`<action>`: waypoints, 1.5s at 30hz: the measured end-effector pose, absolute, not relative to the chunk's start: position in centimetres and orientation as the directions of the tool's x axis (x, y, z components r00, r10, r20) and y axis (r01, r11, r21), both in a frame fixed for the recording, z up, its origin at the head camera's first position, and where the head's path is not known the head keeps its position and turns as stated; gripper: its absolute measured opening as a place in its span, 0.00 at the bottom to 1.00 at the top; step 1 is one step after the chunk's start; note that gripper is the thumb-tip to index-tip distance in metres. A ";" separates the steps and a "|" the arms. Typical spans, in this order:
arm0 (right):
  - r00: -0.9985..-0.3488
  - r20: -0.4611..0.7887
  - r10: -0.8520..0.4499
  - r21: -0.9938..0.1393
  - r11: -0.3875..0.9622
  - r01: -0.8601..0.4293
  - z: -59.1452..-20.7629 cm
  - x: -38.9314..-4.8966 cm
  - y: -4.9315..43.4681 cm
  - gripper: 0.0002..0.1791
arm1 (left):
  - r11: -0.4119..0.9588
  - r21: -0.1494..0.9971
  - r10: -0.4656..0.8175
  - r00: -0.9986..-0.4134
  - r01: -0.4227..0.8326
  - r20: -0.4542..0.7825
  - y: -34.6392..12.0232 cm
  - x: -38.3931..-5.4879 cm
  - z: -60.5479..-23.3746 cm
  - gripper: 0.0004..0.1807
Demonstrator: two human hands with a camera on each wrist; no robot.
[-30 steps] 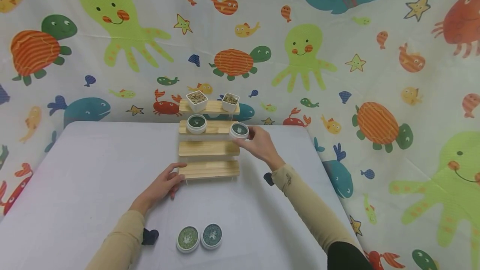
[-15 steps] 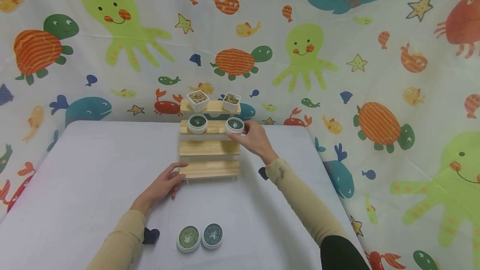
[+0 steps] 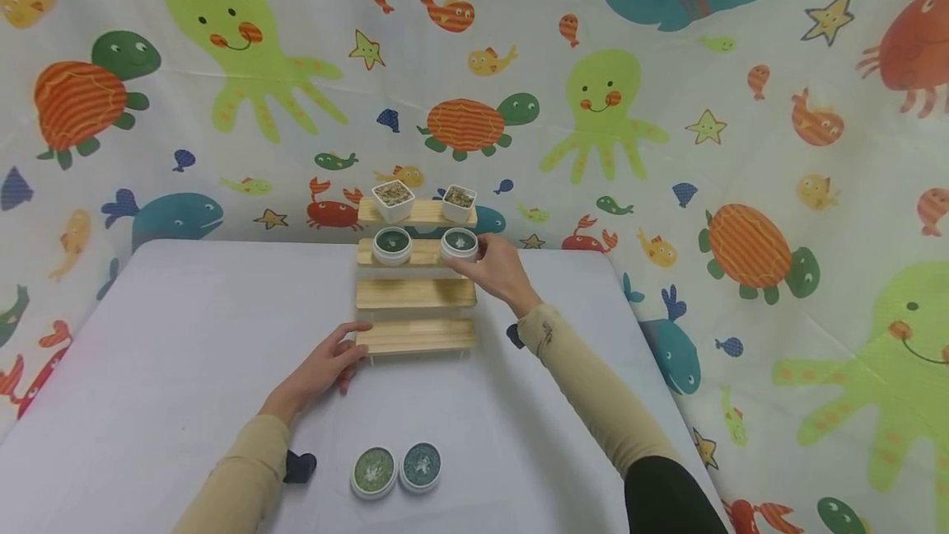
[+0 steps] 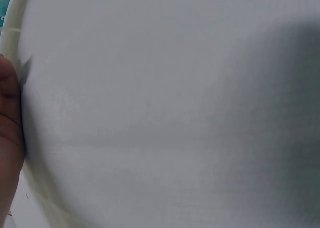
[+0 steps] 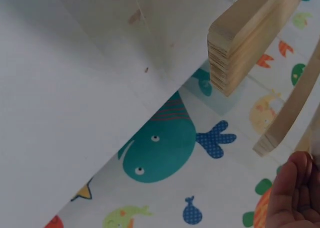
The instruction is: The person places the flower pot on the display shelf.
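In the head view a tiered wooden stand (image 3: 415, 295) has slatted shelves at several heights. My right hand (image 3: 498, 270) grips a round white tub (image 3: 460, 245) of dark green contents at the right end of the second shelf from the top. A similar tub (image 3: 392, 246) stands on that shelf's left end. My left hand (image 3: 326, 363) holds the left end of the lowest shelf (image 3: 415, 336), index finger along its edge. In the right wrist view only some fingers (image 5: 297, 188) of the right hand show, below the shelf ends. The left wrist view shows mostly white tablecloth (image 4: 150, 87).
The top shelf carries two square white bowls, the left bowl (image 3: 394, 201) and the right bowl (image 3: 459, 203), with dry bits inside. Near the front edge stand a light green tub (image 3: 374, 472) and a blue-green tub (image 3: 421, 467). A sea-animal curtain (image 3: 474, 64) hangs behind the table.
My right hand has carried the tub left and slightly up, from beside the shelf's right end onto that shelf. The left hand keeps its place on the lowest shelf.
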State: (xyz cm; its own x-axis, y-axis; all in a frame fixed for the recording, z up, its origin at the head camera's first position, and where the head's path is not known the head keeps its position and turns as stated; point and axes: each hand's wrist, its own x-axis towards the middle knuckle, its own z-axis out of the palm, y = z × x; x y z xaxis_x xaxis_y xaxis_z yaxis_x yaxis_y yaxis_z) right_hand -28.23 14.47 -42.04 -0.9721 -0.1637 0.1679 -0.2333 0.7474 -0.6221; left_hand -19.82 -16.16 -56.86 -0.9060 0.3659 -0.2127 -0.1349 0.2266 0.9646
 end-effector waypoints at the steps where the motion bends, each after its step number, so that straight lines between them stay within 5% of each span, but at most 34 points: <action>1: -0.972 0.166 -0.165 -0.622 0.747 -0.233 -42.1 -28.3 14.4 0.33 | 0.226 0.964 0.364 -0.906 -0.137 -0.214 -16.2 -19.8 -56.9 0.28; 27: -0.960 0.203 -0.193 -0.570 0.774 -0.276 -42.7 -29.7 13.4 0.26 | 0.218 0.967 0.372 -0.904 -0.133 -0.209 -15.9 -19.6 -56.5 0.27; 34: -0.960 0.206 -0.189 -0.562 0.780 -0.274 -42.7 -29.7 13.2 0.27 | 0.211 0.971 0.389 -0.901 -0.114 -0.191 -15.6 -18.6 -53.6 0.26; 45: -0.960 0.217 -0.180 -0.562 0.781 -0.273 -43.1 -29.9 13.1 0.30 | 0.220 0.969 0.374 -0.908 -0.111 -0.189 -16.1 -19.7 -56.9 0.28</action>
